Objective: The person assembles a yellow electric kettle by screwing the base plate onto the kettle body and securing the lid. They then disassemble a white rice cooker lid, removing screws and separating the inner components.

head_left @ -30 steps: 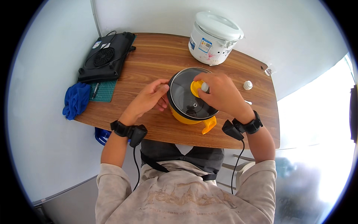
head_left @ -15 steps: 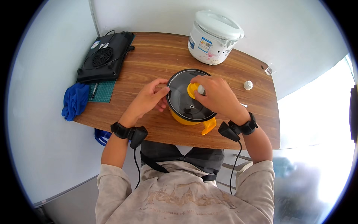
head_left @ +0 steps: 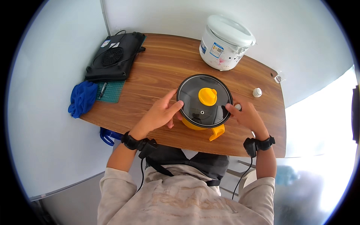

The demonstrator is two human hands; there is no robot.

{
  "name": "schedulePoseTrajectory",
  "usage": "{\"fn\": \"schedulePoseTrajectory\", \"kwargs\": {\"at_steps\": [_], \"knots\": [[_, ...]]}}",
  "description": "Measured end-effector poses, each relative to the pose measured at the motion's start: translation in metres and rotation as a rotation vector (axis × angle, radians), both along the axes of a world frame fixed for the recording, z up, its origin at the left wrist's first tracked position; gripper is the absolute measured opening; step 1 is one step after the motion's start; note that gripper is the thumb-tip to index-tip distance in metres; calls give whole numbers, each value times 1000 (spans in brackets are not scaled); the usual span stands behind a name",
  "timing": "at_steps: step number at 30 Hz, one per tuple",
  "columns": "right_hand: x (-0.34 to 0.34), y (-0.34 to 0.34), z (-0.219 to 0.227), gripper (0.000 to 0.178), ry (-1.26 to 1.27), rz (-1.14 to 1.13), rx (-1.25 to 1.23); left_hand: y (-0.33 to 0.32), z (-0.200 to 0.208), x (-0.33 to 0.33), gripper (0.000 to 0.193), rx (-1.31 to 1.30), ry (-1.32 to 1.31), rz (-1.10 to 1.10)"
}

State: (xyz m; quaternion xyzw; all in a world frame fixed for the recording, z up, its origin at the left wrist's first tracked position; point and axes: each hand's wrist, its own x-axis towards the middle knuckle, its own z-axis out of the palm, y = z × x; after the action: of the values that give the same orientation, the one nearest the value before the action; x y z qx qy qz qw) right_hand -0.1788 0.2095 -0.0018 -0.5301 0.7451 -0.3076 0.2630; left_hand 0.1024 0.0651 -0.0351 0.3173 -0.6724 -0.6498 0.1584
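Our left grip (head_left: 160, 113) is spread open at the left rim of the yellow pot (head_left: 192, 125) on the table (head_left: 161, 56), while our right grip (head_left: 247, 117) pinches a small white-ended object (head_left: 238, 107) across from it — a lopsided nudge could tip the clear lid (head_left: 213, 115). Labels (head_left: 106, 43) on the black appliance (head_left: 125, 64), then the white cooker (head_left: 208, 59), are too small to read.

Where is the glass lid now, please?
In the head view, slightly right of centre, the lid sits on the yellow pot, between the left hand and right hand.
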Motion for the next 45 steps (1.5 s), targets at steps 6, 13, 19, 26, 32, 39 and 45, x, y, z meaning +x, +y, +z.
{"fn": "schedulePoseTrajectory", "kwargs": {"at_steps": [6,13,19,26,32,39,45], "knots": [[6,-7,4,30,-297,-25,124,4,1,0,60,-32,70,53],[24,-70,29,27,-272,37,80,-50,25,17,52,-91,41,175],[33,-182,14,21,-602,97,32,-149,34,16,46,-281,-22,410],[60,-276,-9,12,-742,47,3,-243,7,24,45,-390,-160,573],[60,-292,-15,13,-704,54,39,-261,0,26,47,-365,-148,521],[65,-283,-16,29,-731,89,9,-254,4,29,52,-320,-216,527],[46,-248,-24,43,-696,24,-25,-235,3,45,50,-282,-107,611]]}}
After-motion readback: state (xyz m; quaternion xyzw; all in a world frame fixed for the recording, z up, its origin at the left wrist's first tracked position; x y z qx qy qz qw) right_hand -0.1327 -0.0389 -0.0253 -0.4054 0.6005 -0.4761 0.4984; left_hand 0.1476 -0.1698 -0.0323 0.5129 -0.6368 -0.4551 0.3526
